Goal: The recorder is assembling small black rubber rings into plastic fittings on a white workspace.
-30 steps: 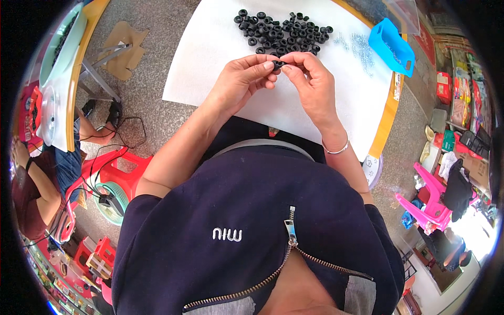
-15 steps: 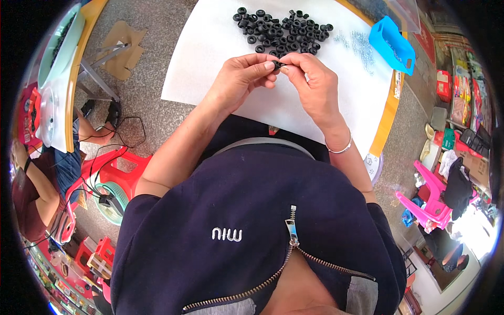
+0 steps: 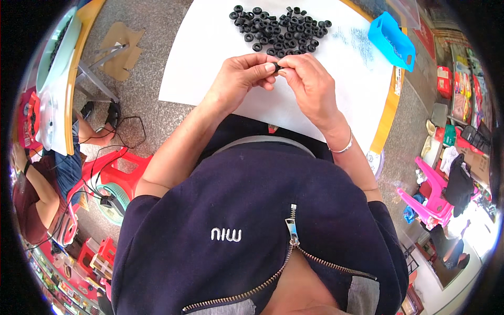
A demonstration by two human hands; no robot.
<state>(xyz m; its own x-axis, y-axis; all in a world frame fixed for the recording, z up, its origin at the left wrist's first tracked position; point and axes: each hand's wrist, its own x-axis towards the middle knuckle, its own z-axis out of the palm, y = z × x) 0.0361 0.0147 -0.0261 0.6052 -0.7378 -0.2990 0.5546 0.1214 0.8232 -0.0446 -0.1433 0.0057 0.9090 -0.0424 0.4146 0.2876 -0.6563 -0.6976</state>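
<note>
Just over the near part of the white-covered table [image 3: 205, 68], my two hands meet at one small black rubber ring [image 3: 276, 67]. My left hand [image 3: 239, 79] is closed, with thumb and forefinger pinching the ring from the left. From the right, the thumb and forefinger of my right hand [image 3: 314, 89] press against the same piece, and its wrist wears a thin bangle. Fingertips cover most of the ring. Right beyond my hands lies a loose heap of similar black rubber rings [image 3: 281, 31].
A blue plastic basket [image 3: 392, 42] stands at the table's right edge, beside small bluish specks [image 3: 362, 47]. On the left, another person sits at a table with a pale green basin [image 3: 60, 42]. A red stool [image 3: 118, 168] and cables are on the floor; a pink stool [image 3: 433, 194] is at right.
My fingertips have drawn slightly closer together around the ring, hiding more of it. The heap shows no clear change; the whole view has shifted a little.
</note>
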